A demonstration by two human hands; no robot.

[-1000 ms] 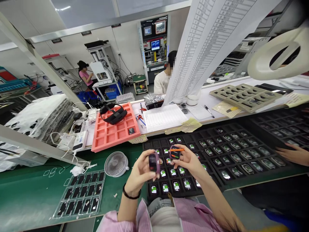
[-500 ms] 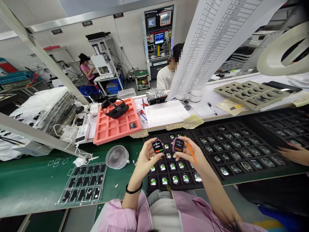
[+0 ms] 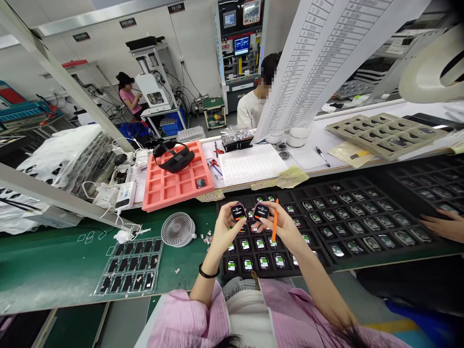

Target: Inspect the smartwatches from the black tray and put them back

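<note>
Two small square smartwatch faces with lit dark screens are held side by side over a black foam tray. My left hand is closed on the left smartwatch, thumb along its lower edge. Between the fingers of my right hand is the right smartwatch. The same hand also holds a slim orange stick, which points upward. The two watches are close together but look apart. Several more watches with green and white screens lie in the tray's pockets below, some hidden behind my hands.
Further right is another black tray of watches, and a co-worker's hand. A small fan and a clear tray of black pieces stand left. On the shelf are a coral tray, a headset and paper sheets.
The right watch has moved left, closer to the left one, and now lies at a similar height. The orange stick has swung from slanted to nearly upright. The view has shifted slightly.
</note>
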